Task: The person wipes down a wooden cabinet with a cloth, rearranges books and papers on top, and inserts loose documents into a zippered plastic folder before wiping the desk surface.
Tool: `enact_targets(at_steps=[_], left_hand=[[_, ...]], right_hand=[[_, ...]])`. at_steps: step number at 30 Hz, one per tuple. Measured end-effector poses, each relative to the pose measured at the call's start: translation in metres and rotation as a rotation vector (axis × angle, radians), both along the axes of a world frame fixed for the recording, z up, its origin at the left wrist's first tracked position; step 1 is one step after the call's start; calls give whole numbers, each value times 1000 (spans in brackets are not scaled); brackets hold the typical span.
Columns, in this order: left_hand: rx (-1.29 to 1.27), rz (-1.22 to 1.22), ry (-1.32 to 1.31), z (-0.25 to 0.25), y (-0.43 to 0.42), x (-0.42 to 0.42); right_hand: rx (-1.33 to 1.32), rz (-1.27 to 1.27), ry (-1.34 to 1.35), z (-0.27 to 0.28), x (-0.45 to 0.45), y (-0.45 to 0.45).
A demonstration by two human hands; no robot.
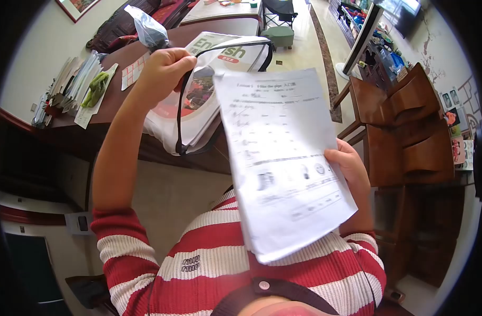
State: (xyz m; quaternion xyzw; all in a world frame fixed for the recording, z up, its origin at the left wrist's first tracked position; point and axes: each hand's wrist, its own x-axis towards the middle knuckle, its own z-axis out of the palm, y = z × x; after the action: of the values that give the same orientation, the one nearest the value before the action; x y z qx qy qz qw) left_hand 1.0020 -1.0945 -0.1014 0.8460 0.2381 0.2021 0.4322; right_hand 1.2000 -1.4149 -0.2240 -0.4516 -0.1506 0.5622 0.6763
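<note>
My left hand is closed on the black-trimmed edge of a clear-fronted document bag, lifting its rim. Inside the bag, an English textbook shows its green title through the opening, with more papers below. Between the thumb and fingers of my right hand is a stack of printed worksheets, tilted in front of my chest. Printed lines and small pictures cover the top sheet; its text is mostly blurred. The sheets overlap the bag's right side in view.
The bag lies on a dark wooden table. Stacked books and papers, a green plush-looking item and a plastic bag are at the left. Wooden chairs stand at the right; a green stool is beyond the table.
</note>
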Motion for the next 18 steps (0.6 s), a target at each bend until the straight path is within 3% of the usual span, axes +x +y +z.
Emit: enact_targets(at_steps=[4, 8, 11, 12, 15, 16, 18], left_hand=[[320, -37, 58, 16, -16, 7], [438, -69, 172, 22, -31, 16], [812, -160, 87, 12, -25, 21], [846, -113, 305, 13, -26, 18], [962, -91, 565, 13, -44, 3], [867, -158, 656, 17, -50, -2], [868, -174, 515, 22, -55, -10]], right_hand=[[-34, 31, -83, 21, 1, 31], [40, -67, -137, 51, -18, 80], [65, -176, -104, 44, -25, 107], [90, -195, -93, 41, -24, 110], [133, -211, -70, 34, -20, 115], [135, -213, -54, 32, -21, 115], [159, -223, -95, 30, -29, 119]])
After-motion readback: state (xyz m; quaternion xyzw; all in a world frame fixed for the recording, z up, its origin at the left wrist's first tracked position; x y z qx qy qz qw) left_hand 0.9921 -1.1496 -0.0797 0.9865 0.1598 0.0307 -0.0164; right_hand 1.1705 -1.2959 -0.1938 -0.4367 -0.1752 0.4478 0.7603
